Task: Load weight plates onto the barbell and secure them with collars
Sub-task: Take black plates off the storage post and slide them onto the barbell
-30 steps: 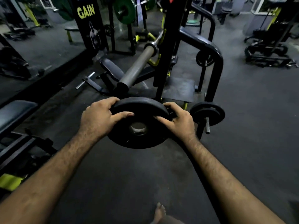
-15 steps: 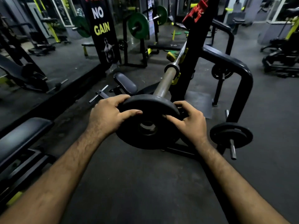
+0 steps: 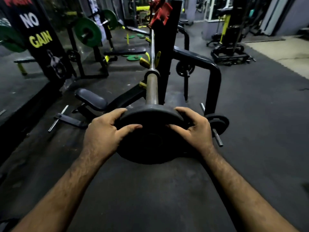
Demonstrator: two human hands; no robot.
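Note:
A black round weight plate (image 3: pixel 151 144) is held upright at the near end of the barbell sleeve (image 3: pixel 151 88), whose tip is hidden behind the plate's top. Whether the sleeve is inside the plate's hole I cannot tell. My left hand (image 3: pixel 107 133) grips the plate's left rim, thumb across its face. My right hand (image 3: pixel 194 129) grips the right rim the same way. The barbell's thin shaft (image 3: pixel 152 42) runs away from me and rests in the black rack (image 3: pixel 164 52). No collar is visible.
A black plate on a storage peg (image 3: pixel 217 123) sits just right of my right hand, under the rack's curved black arm (image 3: pixel 212 76). A padded bench seat (image 3: pixel 91 99) lies at the left. Green plates on another bar (image 3: pixel 87 31) stand farther back. Dark rubber floor surrounds me.
The view has closed in on the barbell and lined up with it. The plate, held in both hands, has moved up to the sleeve's end, which it now covers.

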